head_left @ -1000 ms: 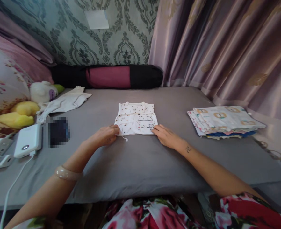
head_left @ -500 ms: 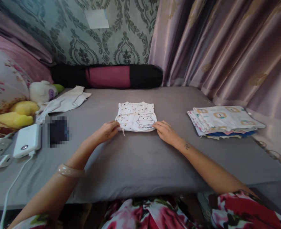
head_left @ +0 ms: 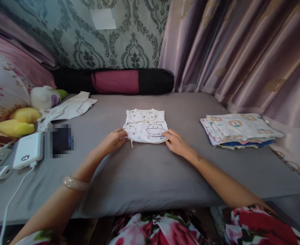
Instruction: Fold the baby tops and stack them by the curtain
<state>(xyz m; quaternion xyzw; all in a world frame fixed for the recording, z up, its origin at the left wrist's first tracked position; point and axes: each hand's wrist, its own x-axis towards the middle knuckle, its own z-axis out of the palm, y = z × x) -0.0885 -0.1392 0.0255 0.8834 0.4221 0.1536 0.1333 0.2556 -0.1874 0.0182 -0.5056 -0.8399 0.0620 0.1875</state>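
A small white baby shirt (head_left: 142, 126) with dark specks and a printed hippo lies folded on the grey sheet (head_left: 139, 177). Its near edge curves slightly toward me, and a thin tie string hangs out at the lower left. At its near left corner, my left hand (head_left: 115, 139) is closed, pinching the cloth. My right hand (head_left: 175, 141) pinches the near right corner, thumb tucked below the edge. Both hands rest low, close to the sheet.
On the right lies a stack of folded baby clothes (head_left: 242, 126). To the left are a white garment (head_left: 70, 109), plush toys (head_left: 14, 127), a white power bank (head_left: 29, 149) with a cable and a blurred dark object (head_left: 61, 140). A long bolster (head_left: 114, 81) lines the wall.
The shirt's near edge has come down a little toward me, and more of the lettering under the hippo shows. Both hands stay at the corners with only slight shifts.
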